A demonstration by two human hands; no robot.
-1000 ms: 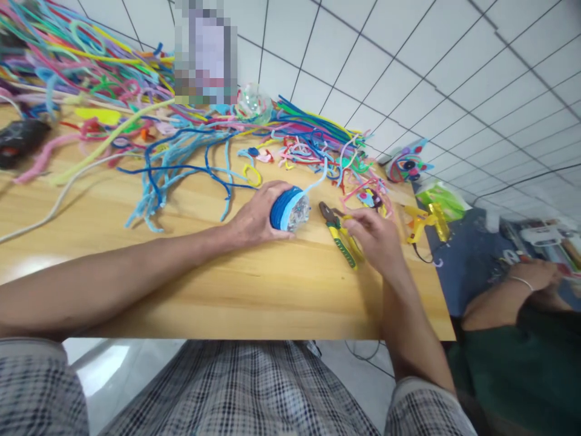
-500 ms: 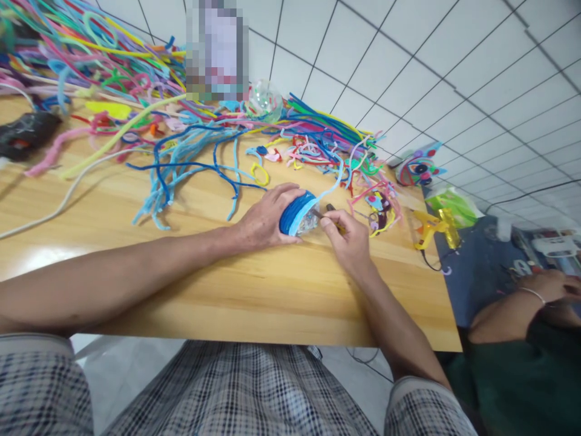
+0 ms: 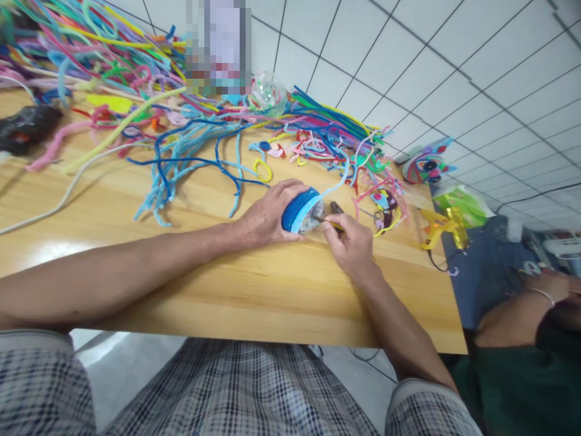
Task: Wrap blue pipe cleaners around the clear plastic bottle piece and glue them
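My left hand (image 3: 267,213) is wrapped around the back of a rounded clear form (image 3: 312,217) whose near side is wound with rows of dark blue pipe cleaner (image 3: 299,208). Along the edge of those rows runs a light blue pipe cleaner (image 3: 307,210), its loose end curving up and away over the table. My right hand (image 3: 353,243) is closed on a slim dark tool with some yellow on it (image 3: 334,226); its exact kind is unclear. The tool's dark tip is at the clear, uncovered part of the form.
Loose pipe cleaners (image 3: 190,142) in many colours are heaped along the table's far side. A clear ball (image 3: 267,95) sits among them. On the right are a decorated ball with eyes (image 3: 427,165), a yellow glue gun (image 3: 442,228) and another person's arm (image 3: 512,312). A black glue gun (image 3: 27,129) lies far left.
The view has shifted slightly, so things on the right appear further right. Both hands keep their hold, and the tool in my right hand has tilted a little at the form.
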